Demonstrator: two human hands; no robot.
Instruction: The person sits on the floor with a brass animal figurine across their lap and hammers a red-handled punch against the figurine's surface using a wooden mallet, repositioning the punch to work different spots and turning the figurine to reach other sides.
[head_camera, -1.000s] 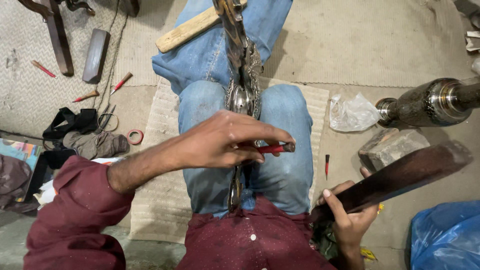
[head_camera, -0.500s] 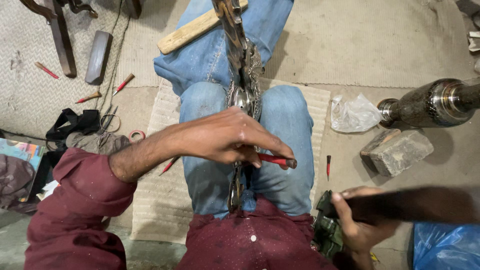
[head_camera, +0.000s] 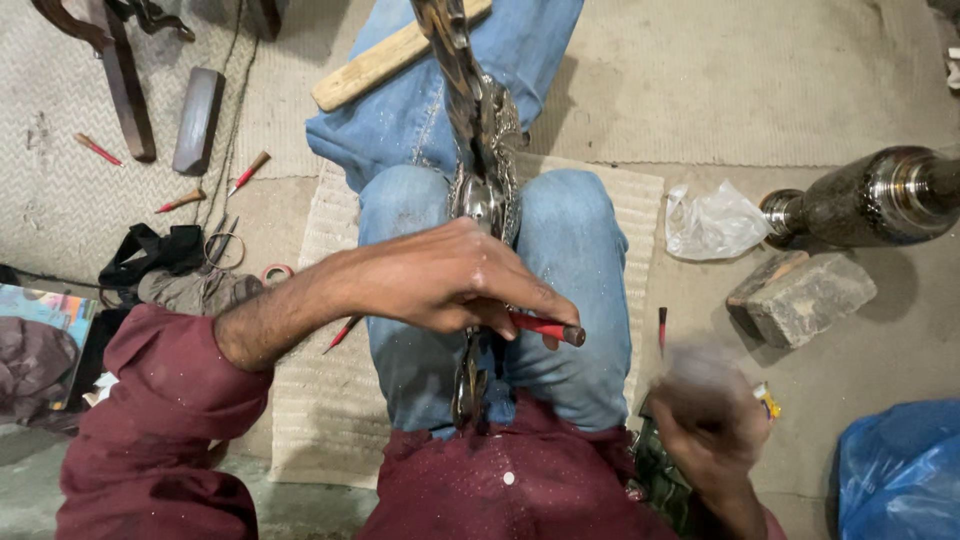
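- Left hand (head_camera: 450, 280) closed round a red-handled chisel (head_camera: 545, 327), held over the metal piece (head_camera: 480, 150) clamped between the knees.
- Chisel tilted lower than half a second before, its butt end now pointing toward the right knee; the other end hidden under the fingers.
- Right hand (head_camera: 705, 410) blurred with motion, low at the right, just off the mat (head_camera: 620, 200).
- Long dark mallet, plain in that hand a second earlier, gone to a smear half a second later and now not to be made out at all; probably mid-swing, so a blow on the chisel judged to be under way or just over.
- Right hand's grip impossible to tell: fingers lost in the blur.
- Metal piece lying along the lap, top end cut off by the upper edge, lower end hidden against the maroon shirt.
- Contact between chisel tip and metal concealed by the left hand.
- Stone block (head_camera: 810, 295) and a small red tool (head_camera: 662, 328) on the floor beyond the mat's right edge, unchanged.
- Metal vessel (head_camera: 880, 195) at the right, cut off by the edge.
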